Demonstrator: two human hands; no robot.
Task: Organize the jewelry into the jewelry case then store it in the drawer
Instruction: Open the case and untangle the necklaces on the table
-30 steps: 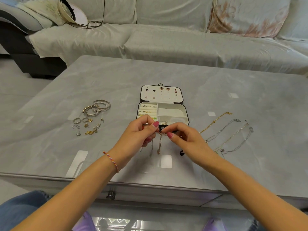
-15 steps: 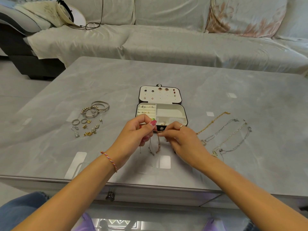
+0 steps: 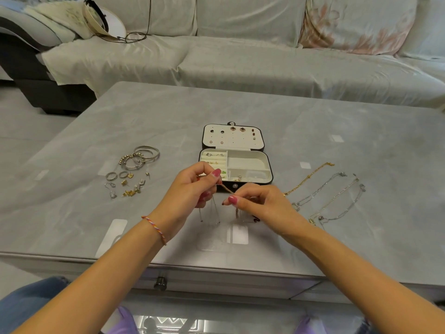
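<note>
An open black jewelry case (image 3: pixel 269 162) with cream lining lies mid-table, earrings pinned in its lid and small pieces in its left compartments. Just in front of it, my left hand (image 3: pixel 192 189) and my right hand (image 3: pixel 260 206) pinch a thin rose-gold chain (image 3: pixel 226 188) stretched between them, its ends hanging toward the table. Bangles (image 3: pixel 144 154), rings and small earrings (image 3: pixel 126 185) lie to the left. Several chain bracelets (image 3: pixel 330 194) lie in a row to the right.
The grey glossy table (image 3: pixel 240 107) has a drawer with a round knob (image 3: pixel 160 283) under its front edge. A covered sofa (image 3: pixel 240 63) stands behind the table, with a hat and cable at its left end.
My hands have drawn slightly apart, stretching the chain between them, and my right hand has dropped lower toward me. The case and other jewelry have not moved.
</note>
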